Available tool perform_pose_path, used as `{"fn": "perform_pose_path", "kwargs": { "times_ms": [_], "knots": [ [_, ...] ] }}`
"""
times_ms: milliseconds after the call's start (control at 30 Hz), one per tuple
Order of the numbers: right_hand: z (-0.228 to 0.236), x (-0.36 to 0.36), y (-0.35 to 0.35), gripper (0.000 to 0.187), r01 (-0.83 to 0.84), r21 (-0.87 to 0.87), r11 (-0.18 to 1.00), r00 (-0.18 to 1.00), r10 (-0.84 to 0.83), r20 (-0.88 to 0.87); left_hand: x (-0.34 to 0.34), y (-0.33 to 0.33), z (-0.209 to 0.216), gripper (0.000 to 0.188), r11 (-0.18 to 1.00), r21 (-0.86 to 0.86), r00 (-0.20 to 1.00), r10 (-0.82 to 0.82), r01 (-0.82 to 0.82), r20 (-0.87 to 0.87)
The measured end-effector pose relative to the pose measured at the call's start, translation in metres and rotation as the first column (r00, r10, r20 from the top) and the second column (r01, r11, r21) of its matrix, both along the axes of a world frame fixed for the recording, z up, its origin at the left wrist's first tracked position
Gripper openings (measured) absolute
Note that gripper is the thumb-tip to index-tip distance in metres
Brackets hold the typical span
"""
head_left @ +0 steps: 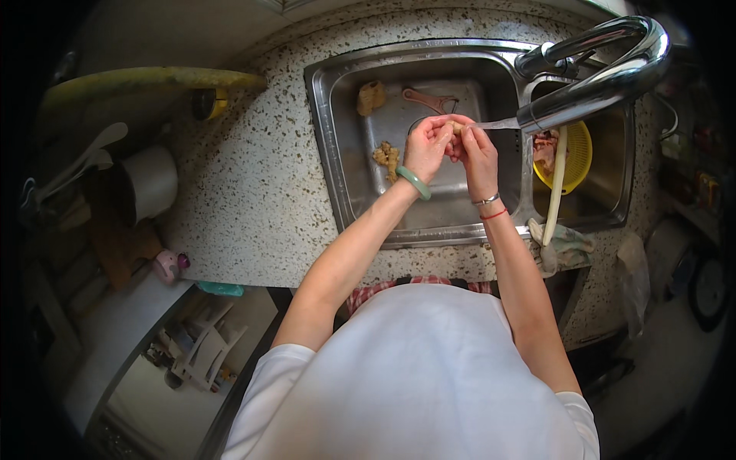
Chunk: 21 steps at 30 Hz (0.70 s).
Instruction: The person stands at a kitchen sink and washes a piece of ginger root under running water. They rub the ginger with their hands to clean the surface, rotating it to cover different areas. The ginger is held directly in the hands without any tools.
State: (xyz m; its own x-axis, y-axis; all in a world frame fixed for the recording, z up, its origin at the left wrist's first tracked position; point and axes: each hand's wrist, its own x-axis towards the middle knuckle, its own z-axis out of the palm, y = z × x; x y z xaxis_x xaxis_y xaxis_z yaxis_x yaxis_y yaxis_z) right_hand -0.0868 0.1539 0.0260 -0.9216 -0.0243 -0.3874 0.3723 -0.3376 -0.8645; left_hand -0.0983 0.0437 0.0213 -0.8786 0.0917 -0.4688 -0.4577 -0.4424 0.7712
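Over the larger basin of the steel sink (331, 146), my left hand (428, 147) and my right hand (481, 159) meet with fingertips pinched around a small pale piece of ginger (458, 128). Water runs from the chrome faucet (590, 90) onto it and my right fingers. My fingers hide much of the piece. Knobbly ginger (387, 159) lies on the basin floor left of my left hand. Behind my hands rests a peeler with a pinkish handle (424, 98). A tan, lumpy thing (371, 98), whose kind I cannot make out, sits in the far left corner.
In the smaller right basin stands a yellow colander (580, 157) with pinkish raw meat (546, 149). A long pale stick (556, 188) lies across its edge. A cloth (567, 247) drapes over the front rim. Speckled counter (245, 169) surrounds the sink; a pot (149, 184) stands far left.
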Motion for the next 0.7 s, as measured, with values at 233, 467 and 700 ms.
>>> {"fn": "perform_pose_path", "kwargs": {
  "times_ms": [233,467,700],
  "knots": [
    [0.011,0.002,-0.006,0.026,0.042,-0.072,0.997,0.999,-0.04,0.037,0.0,-0.001,0.007,0.018,1.0,0.002,0.998,-0.023,0.023,0.062],
    [-0.005,0.004,-0.001,0.017,0.102,-0.225,0.969,0.991,-0.079,0.11,0.005,-0.003,0.0,0.02,0.998,0.015,0.997,-0.059,0.06,-0.05],
    [-0.009,0.006,-0.008,0.016,0.125,-0.099,0.987,0.992,-0.123,0.023,0.005,-0.006,0.0,0.022,0.994,0.071,0.997,-0.076,0.077,-0.02]
  ]
}}
